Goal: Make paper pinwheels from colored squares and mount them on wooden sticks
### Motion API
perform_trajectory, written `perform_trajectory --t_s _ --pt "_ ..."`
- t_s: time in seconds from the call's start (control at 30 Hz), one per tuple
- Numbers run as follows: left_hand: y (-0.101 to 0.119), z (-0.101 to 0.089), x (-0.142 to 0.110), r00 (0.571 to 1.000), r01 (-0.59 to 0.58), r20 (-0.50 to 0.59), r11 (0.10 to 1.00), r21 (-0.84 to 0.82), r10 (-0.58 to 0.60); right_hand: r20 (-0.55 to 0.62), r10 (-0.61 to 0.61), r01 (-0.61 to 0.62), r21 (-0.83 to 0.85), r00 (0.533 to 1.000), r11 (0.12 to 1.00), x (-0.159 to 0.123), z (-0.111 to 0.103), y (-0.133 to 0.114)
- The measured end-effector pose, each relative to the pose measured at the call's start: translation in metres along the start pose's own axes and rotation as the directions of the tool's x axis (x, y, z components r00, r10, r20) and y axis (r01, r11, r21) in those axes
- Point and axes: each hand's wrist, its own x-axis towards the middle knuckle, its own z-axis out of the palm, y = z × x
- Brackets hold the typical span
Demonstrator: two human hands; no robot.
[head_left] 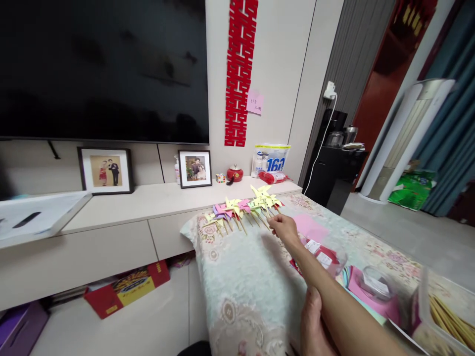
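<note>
My right hand (284,227) reaches out over the far part of the cloth-covered table, its fingers pinched on the stick of a pale yellow pinwheel (264,196). Beside it lies a row of paper pinwheels on thin wooden sticks, among them a yellow pinwheel (233,205), a purple pinwheel (218,211) and a pink pinwheel (245,205). Close under my right forearm, at the bottom edge, is my left hand (314,321). Only part of it shows, and its fingers are mostly hidden.
Right of my arm are pink paper (311,227), a clear plastic box (326,257), another small box (374,284) on coloured sheets and a container of wooden sticks (451,321). Against the wall, a low cabinet (156,202) carries framed photos, a puzzle cube (220,179) and a red pot (235,173).
</note>
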Motion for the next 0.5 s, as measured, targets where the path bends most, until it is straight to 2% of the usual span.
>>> perform_trajectory --t_s 0.23,0.5 --pt "0.017 -0.004 0.005 1.0 -0.002 -0.023 1.0 0.026 0.002 0.007 0.06 -0.058 -0.19 0.998 0.98 0.038 0.04 0.022" --pt "0.024 -0.002 0.014 0.999 -0.006 -0.046 1.0 0.027 0.007 -0.026 0.077 -0.081 -0.313 0.997 0.946 0.061 0.054 0.038"
